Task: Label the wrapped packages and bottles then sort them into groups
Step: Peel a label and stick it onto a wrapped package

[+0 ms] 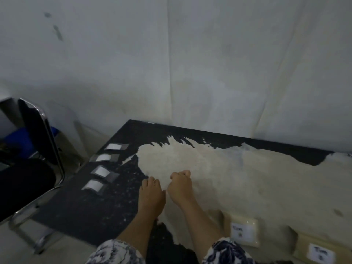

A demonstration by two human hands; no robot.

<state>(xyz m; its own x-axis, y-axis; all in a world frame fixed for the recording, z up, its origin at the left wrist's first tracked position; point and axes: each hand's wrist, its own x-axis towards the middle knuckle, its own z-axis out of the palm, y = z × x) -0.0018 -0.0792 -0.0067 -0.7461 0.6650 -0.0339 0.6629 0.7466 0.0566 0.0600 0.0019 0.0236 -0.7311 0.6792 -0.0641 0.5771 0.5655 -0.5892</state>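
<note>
Two cream wrapped packages with white labels lie at the table's near right corner. The far-right one is cut off, the lettering is blurred, and the long axes run away from the viewer. The left hand and right hand are rested mid-table, fingers curled; whether anything is pinched cannot be told. Four white label strips are lined along the left edge of the black, cream-worn table, beside a black chrome-framed chair. A white wall stands behind.

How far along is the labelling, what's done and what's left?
Done: two wrapped packages at the near right edge are labelled. In hand: left hand and right hand are mid-table, fingers curled; anything held is not visible. Left: four loose labels lie along the table's left edge; no bottles show.
</note>
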